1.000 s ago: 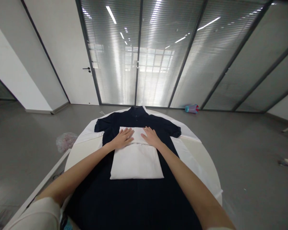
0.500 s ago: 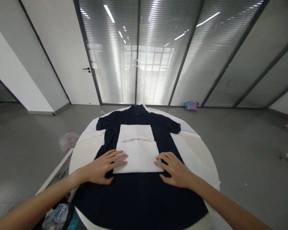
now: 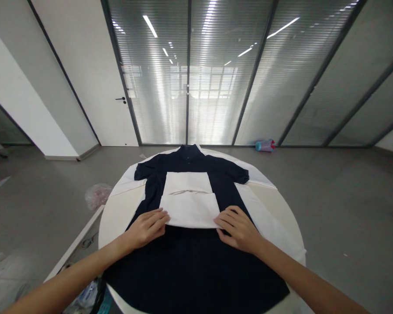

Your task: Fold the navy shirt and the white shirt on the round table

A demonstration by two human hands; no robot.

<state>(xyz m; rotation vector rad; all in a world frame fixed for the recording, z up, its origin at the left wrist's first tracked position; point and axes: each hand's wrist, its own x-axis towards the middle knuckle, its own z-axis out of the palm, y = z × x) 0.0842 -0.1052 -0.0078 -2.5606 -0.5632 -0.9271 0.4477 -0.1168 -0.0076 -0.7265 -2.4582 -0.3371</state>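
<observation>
A dark navy short-sleeved shirt [image 3: 190, 270] lies spread out, its collar at the far end. On its middle rests a white folded sheet [image 3: 190, 209], cloth or paper, with a creased slit across it. My left hand [image 3: 149, 226] has its fingers closed around the near left corner of the sheet. At the near right corner, my right hand [image 3: 237, 229] pinches the edge between curled fingers and thumb. Both thumbs are partly hidden or low against the shirt. The sheet's near edge is slightly curved between the hands.
Beneath the shirt is a round table [image 3: 118, 220] with white cloth [image 3: 267, 218] on it. A clear plastic bag [image 3: 97, 196] sits on the floor at left, by a white-edged open box [image 3: 75, 248]. A blue and pink basket [image 3: 265, 145] lies by the glass wall.
Both hands have gone from lying spread at the sheet's sides to gripping its near corners. The sheet's near edge has moved away from me and is now curved.
</observation>
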